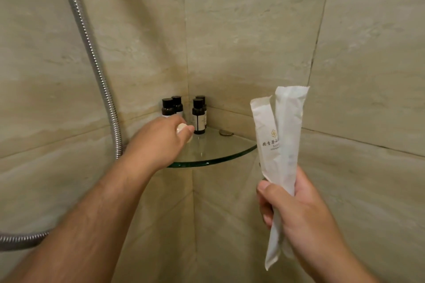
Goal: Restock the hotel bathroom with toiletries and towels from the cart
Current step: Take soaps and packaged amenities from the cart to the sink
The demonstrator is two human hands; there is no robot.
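4 small dark bottles (198, 119) sitting on curved glass shelf (220, 158); left hand (158, 142) pinching round cream soap (181, 128), right hand (301, 211) gripping white paper packets (278, 135), rest tbd imo.

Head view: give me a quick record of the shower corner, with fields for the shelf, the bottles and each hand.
surface: glass corner shelf, fixed where two tiled walls meet
stock: four dark bottles, upright and capped, at the back corner of the glass
left: left hand pinches a round pale item over the surface's left side; contact with the glass unclear
right: right hand grips two paper packets, upright, held off to the right
other: shower hose hangs along the left wall
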